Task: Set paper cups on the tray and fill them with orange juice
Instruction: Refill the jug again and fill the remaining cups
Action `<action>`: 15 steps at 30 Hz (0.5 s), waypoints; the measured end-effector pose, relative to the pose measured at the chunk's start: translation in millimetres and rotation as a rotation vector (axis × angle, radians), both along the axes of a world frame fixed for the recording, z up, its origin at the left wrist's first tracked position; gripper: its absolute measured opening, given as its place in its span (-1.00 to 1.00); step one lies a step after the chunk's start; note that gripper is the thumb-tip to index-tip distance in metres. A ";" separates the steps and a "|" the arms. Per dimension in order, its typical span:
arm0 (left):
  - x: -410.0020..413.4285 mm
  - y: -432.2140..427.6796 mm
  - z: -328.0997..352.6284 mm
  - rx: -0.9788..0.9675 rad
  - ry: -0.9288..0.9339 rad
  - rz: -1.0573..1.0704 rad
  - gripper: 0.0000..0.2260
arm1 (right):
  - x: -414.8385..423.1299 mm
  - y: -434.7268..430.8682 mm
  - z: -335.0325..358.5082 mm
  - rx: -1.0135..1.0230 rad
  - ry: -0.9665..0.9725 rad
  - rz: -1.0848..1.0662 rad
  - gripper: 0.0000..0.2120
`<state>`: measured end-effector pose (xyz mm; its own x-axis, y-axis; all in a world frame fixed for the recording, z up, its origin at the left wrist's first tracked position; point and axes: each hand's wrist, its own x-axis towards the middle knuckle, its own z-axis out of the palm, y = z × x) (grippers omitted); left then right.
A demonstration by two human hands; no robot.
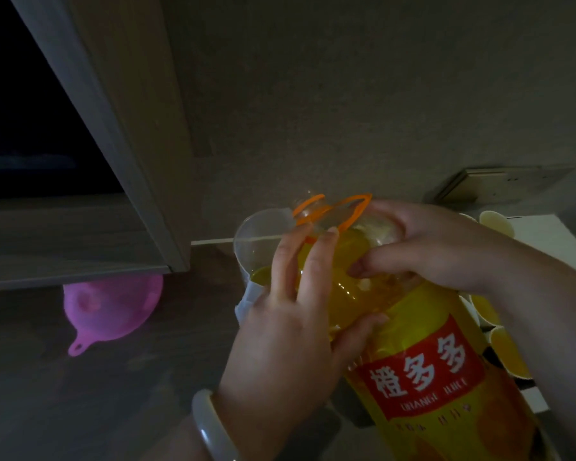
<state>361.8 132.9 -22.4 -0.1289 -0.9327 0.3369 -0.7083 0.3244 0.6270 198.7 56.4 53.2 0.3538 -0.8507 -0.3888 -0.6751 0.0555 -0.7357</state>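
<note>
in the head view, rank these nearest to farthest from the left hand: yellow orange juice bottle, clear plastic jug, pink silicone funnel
1. Yellow orange juice bottle: held by the left hand, on its right side.
2. Clear plastic jug: just behind the fingers, at the bottle's mouth.
3. Pink silicone funnel: well off to the left.

Large yellow-labelled plastic juice bottle (pixel 413 361) tilted between left hand (pixel 280 327) and right hand (pixel 429 247). Clear plastic jug (pixel 256 241) just beyond left hand; pink silicone funnel (pixel 110 307) well left of it; round paper cups (pixel 509 354) under right forearm.
</note>
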 end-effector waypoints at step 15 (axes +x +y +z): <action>-3.6 4.2 -6.9 -0.008 0.001 0.016 -0.29 | -0.8 -7.7 -1.4 0.100 0.136 0.040 -0.57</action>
<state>358.2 137.1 -29.3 -0.1132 -0.9321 0.3441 -0.7129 0.3174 0.6253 197.9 48.7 51.8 0.3250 -0.7915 -0.5176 -0.7714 0.0947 -0.6293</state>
